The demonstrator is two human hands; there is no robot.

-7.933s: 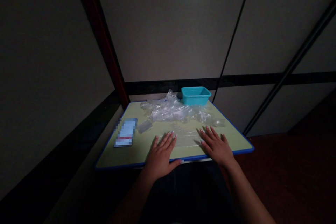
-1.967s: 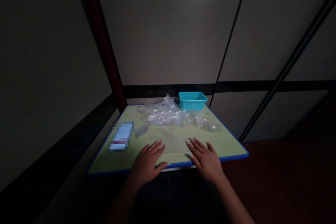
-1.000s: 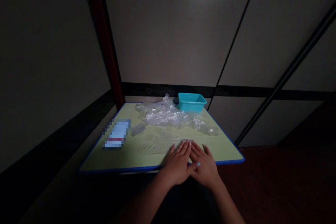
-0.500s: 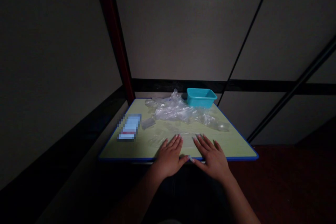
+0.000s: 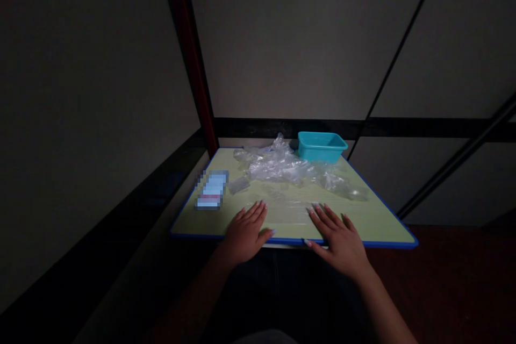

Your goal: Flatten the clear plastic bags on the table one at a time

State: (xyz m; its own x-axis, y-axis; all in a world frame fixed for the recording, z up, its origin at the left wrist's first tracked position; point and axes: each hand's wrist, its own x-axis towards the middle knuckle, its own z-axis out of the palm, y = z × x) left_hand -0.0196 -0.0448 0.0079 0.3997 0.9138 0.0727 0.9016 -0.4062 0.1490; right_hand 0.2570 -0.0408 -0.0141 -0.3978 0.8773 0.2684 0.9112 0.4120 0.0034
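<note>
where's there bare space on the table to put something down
The tabletop shows two bare patches: near-left, between the pixelated phone-like slab, left hand and blue edging; near-right, between the right hand, crumpled plastic and edging. Crowded: the back, with that plastic and the turquoise tub, and the middle, with clear film between the hands.

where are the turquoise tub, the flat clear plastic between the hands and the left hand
Turquoise tub (image 5: 320, 153): head view, on its front wall.
Flat clear plastic (image 5: 287, 214): head view, on its visible middle.
Left hand (image 5: 243, 234): head view, on its back.
</note>
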